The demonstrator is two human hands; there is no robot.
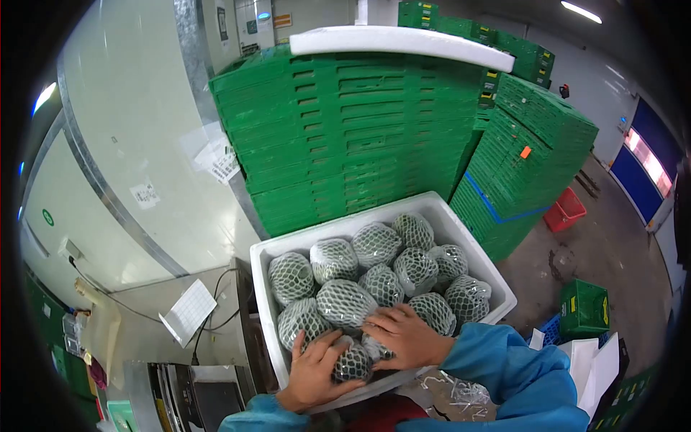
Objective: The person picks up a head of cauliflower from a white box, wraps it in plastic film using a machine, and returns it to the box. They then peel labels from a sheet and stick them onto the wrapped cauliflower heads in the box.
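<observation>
**Both hands down in the fruit box**

The left hand (314, 374) curls around a net-wrapped green fruit (352, 362) at the near edge of the white foam box (461, 225), fingers closed on it, thumb side hidden. The right hand (404, 335) lies spread flat over neighbouring fruits; what sits beneath its palm I can't make out. Stacked green crates (345, 129) stand behind, their tops half cut off.

Left hand (317, 374) cupped, right hand (403, 335) flat, fingers spread.
</observation>
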